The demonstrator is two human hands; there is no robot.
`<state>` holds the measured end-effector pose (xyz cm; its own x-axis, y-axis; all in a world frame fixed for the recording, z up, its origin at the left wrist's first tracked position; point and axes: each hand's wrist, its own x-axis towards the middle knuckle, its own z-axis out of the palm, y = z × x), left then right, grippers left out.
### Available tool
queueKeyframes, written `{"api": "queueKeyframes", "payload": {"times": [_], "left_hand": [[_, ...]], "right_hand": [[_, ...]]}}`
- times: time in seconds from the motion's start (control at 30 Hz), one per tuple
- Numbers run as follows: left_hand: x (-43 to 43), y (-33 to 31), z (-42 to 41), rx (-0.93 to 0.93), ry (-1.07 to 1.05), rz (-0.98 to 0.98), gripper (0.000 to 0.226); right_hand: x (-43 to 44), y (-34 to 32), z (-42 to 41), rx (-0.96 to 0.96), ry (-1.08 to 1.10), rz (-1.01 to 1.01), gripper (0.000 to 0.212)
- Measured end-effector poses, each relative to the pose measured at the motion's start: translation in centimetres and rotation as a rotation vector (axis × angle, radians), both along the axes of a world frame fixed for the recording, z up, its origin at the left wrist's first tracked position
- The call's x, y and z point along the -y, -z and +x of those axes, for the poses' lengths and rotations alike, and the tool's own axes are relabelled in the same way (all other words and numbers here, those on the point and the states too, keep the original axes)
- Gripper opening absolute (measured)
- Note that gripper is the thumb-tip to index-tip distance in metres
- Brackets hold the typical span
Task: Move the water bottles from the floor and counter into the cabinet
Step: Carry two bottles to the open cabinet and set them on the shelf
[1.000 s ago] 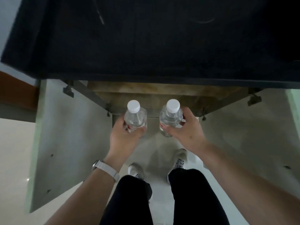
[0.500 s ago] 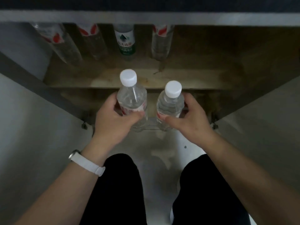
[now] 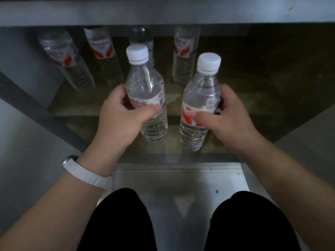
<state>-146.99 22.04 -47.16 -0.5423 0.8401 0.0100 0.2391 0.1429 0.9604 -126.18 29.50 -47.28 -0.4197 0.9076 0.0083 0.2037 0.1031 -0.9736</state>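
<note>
Left hand [image 3: 119, 120] is closed around the label band of one water bottle [image 3: 146, 98], thumb across the front, and right hand [image 3: 228, 118] is wrapped in the same way around a second water bottle [image 3: 197, 109]. Both bottles are held upright and side by side, close but apart, white caps on, in front of the open cabinet and above its lower shelf [image 3: 262, 105]. Whether their bases are already resting on anything cannot be told.

At the back of the shelf a row of four stored bottles [image 3: 183, 57] is seen, upright; three carry red-and-white labels, while the third from the left is partly hidden behind the left-hand bottle. To the right of the row the shelf is bare. A white watch strap [image 3: 87, 173] is worn on the left wrist, and dark trouser legs and a pale floor [image 3: 181, 196] are seen below.

A risk is judged in the placement: if the held bottles are pushed straight back, the stored row could be struck and toppled. The cabinet's upper edge [image 3: 163, 13] hangs low, so a cap could be caught on it if a bottle is lifted.
</note>
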Motion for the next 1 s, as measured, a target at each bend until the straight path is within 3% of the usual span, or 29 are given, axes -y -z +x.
{"api": "queueKeyframes", "payload": {"times": [0.37, 0.6, 0.8, 1.0], "left_hand": [[-3.9, -1.8, -5.3, -0.022, -0.137, 0.09, 0.057], [-6.2, -0.7, -8.3, -0.072, -0.195, 0.087, 0.06], [-7.3, 0.7, -9.2, -0.112, -0.185, 0.065, 0.059], [-7.2, 1.6, -9.5, -0.155, -0.167, 0.089, 0.063]], "right_hand": [[-5.1, -1.7, -6.9, -0.019, 0.044, 0.073, 0.049], [-7.9, -1.4, -10.6, -0.035, 0.08, 0.069, 0.065], [-9.2, -0.5, -11.4, 0.003, 0.052, 0.073, 0.058], [-9.3, 0.1, -11.5, 0.03, 0.025, 0.086, 0.067]]}}
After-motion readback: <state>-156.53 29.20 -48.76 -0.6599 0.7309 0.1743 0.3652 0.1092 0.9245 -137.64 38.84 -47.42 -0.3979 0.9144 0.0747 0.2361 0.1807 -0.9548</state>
